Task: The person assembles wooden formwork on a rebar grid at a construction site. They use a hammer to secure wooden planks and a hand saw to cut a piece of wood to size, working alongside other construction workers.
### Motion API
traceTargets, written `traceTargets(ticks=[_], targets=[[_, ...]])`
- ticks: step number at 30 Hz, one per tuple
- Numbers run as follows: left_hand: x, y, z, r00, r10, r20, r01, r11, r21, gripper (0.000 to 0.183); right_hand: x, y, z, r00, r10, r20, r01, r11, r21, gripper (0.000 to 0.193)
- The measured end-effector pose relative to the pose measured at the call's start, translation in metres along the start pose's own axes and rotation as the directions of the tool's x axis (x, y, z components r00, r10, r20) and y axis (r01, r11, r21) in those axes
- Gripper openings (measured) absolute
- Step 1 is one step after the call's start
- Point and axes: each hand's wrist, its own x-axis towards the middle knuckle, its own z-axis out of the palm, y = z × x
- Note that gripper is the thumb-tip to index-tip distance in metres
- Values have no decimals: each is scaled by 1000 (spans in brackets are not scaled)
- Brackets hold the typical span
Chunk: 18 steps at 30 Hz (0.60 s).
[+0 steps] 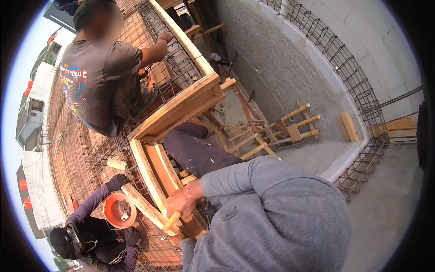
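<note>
My right hand [185,199], at the end of a grey sleeve, is closed round a round, pale wooden tool handle [172,221]. The tool's other end does not show. Just below, my left hand [178,239] sits at the near end of a wooden batten [142,206]; its fingers are mostly hidden. Under and beside my hands runs a timber formwork box [152,174] with raw plank edges. A co-worker's black-gloved hand [117,182] is at the batten's far end. My leg in dark trousers [199,149] reaches across the formwork.
An orange bucket [119,211] stands beside the gloved co-worker. Another person [102,68] crouches on the rebar mesh [59,149]. Right of the formwork is a deep drop with bamboo scaffolding [267,136] and a rough wall [272,59]. A rebar cage [349,72] lines the wall top.
</note>
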Motion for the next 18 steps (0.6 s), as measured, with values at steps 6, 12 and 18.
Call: traceTargets(ticks=[6, 12, 18], targets=[[-12, -11, 0, 1000, 4, -1, -4, 1000, 8, 67, -1, 4, 7, 999, 36, -3, -36, 999, 1, 22], [-14, -18, -3, 1000, 13, 15, -13, 1000, -1, 67, -4, 3, 10, 1000, 9, -9, -9, 1000, -16, 20], [-16, -26, -8, 1000, 11, 27, -11, 1000, 0, 66, -6, -3, 10, 999, 46, -1, -46, 999, -13, 19]])
